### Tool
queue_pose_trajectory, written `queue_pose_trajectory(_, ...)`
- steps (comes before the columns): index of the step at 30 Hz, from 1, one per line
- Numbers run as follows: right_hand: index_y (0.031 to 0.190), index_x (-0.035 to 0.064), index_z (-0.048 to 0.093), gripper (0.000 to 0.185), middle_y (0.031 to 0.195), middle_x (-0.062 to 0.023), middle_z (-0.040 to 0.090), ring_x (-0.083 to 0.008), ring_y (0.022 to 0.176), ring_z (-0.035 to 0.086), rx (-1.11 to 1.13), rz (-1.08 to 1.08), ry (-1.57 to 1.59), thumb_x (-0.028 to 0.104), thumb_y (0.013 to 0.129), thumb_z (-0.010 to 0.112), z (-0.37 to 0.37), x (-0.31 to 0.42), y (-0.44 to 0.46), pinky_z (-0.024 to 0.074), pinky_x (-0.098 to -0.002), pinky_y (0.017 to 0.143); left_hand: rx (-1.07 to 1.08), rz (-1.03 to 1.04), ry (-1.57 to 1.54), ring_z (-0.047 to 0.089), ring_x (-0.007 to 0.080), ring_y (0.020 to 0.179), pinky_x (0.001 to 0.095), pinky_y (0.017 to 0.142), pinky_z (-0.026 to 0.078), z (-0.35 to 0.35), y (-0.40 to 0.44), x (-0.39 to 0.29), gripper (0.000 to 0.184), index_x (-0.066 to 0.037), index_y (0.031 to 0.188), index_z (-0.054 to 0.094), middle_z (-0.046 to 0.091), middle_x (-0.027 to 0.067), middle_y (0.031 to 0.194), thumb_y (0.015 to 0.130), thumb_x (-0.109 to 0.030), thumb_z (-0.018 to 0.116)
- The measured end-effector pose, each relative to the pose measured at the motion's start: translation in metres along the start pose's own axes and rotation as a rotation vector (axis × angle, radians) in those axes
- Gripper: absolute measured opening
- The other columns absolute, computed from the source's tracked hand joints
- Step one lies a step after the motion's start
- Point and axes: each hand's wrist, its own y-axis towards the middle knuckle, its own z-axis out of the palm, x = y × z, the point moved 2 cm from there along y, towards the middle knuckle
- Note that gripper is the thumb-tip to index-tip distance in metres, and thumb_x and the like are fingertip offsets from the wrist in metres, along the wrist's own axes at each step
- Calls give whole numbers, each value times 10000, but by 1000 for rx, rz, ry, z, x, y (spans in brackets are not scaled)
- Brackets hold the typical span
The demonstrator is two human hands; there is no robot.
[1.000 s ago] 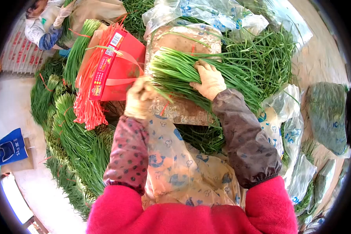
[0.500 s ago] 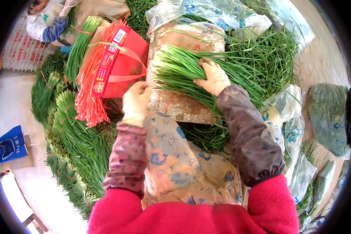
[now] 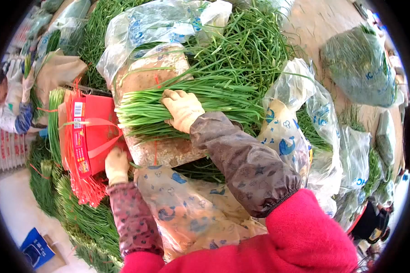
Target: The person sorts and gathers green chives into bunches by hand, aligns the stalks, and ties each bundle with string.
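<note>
A bunch of long green stalks [image 3: 146, 107] lies across a worn board [image 3: 168, 152], pale cut ends to the left. My right hand [image 3: 183, 109] rests on top of the bunch with its fingers spread over the stalks. Left of the board, my left hand [image 3: 117, 164] is low beside the red box [image 3: 100, 113]; its fingertips point down and are partly hidden. Red ties [image 3: 90, 191] hang in a fringe from the box's left side. One red tie [image 3: 156, 152] passes under the bunch on the board.
Loose greens [image 3: 246, 41] are heaped behind the board. Tied bunches [image 3: 89, 218] lie at the left. Clear plastic bags [image 3: 146, 22] are at the back and right; a filled bag [image 3: 360, 68] stands farther right. Another person [image 3: 13, 113] is at the far left.
The view has turned, shifting the board and box left and down. My left hand has moved from the board's left edge down beside the red box. My right hand stays on the bunch.
</note>
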Motion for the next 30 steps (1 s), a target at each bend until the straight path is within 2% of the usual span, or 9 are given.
queue_pose_trajectory(3, 1170, 96, 566, 474, 1267, -85, 509, -278, 1117, 520, -110, -53, -119, 193, 726, 699, 9, 2, -2, 454, -394, 876, 94, -57, 247, 647, 350, 889, 432, 807, 493, -32, -53, -6, 279, -73, 1040, 650, 673, 180, 936, 779, -171, 655)
queue_pose_trajectory(5, 1147, 90, 572, 419, 1238, -87, 516, -263, 1083, 528, -132, -72, -185, 137, 735, 635, 11, 4, -4, 457, -381, 821, -88, 286, -335, 620, 337, 997, 413, 902, 463, -18, -63, -11, 521, -78, 1241, 562, 656, 150, 1050, 740, -135, 693)
queue_pose_trajectory(7, 1126, 90, 581, 374, 1207, -83, 524, -251, 1063, 530, -177, -82, -208, 122, 753, 597, 10, 9, -3, 453, -376, 788, -223, 702, 22, 515, 333, 1183, 439, 1013, 382, -51, -80, -89, 697, -81, 1362, 450, 572, 141, 1237, 713, -96, 707)
queue_pose_trajectory(12, 1176, 82, 554, 447, 1262, -92, 510, -258, 1097, 530, -13, 26, -293, 128, 739, 637, 5, 18, 3, 464, -358, 801, -315, 845, 404, 175, 290, 1430, 481, 1148, 159, -10, -12, -153, 1132, -90, 1495, 136, 220, 85, 1535, 596, -151, 821)
queue_pose_trajectory(17, 1206, 76, 522, 445, 1304, -125, 482, -281, 1189, 465, -94, 48, -401, 137, 771, 591, -9, 41, -15, 418, -419, 852, -182, 647, 402, 183, 283, 1423, 515, 1139, 130, 17, 14, -158, 997, -119, 1503, 141, 202, 78, 1534, 692, -120, 721)
queue_pose_trajectory(19, 1202, 59, 525, 444, 1306, -134, 477, -293, 1192, 456, -189, -97, -314, 143, 770, 583, -23, 63, -39, 401, -426, 880, -453, 772, 372, 312, 250, 1353, 534, 1114, 179, 36, 23, -144, 775, -163, 1499, 186, 300, 61, 1486, 820, -151, 559)
queue_pose_trajectory(21, 1156, 48, 545, 384, 1281, -145, 489, -296, 1124, 518, 47, -147, -118, 151, 788, 570, -35, 87, -70, 437, -423, 859, -630, 810, 492, 355, 262, 1311, 559, 1101, 186, 57, 42, -132, 736, -184, 1486, 233, 348, 88, 1450, 821, -160, 545)
queue_pose_trajectory(26, 1015, 83, 601, 244, 903, -104, 652, -280, 777, 661, 539, 19, 66, 107, 775, 566, -65, 97, -110, 532, -400, 651, -365, 780, 292, 351, 302, 1312, 573, 1100, 181, 27, 9, -150, 729, -170, 1481, 236, 351, 130, 1442, 820, -55, 521)
queue_pose_trajectory(30, 1033, 120, 625, 225, 838, -101, 666, -291, 774, 662, 28, 254, 80, 119, 809, 603, -93, 56, -119, 524, -392, 645, -420, 793, 340, 348, 306, 1318, 578, 1100, 184, 36, 17, -145, 675, -165, 1476, 244, 346, 137, 1447, 849, -67, 474)
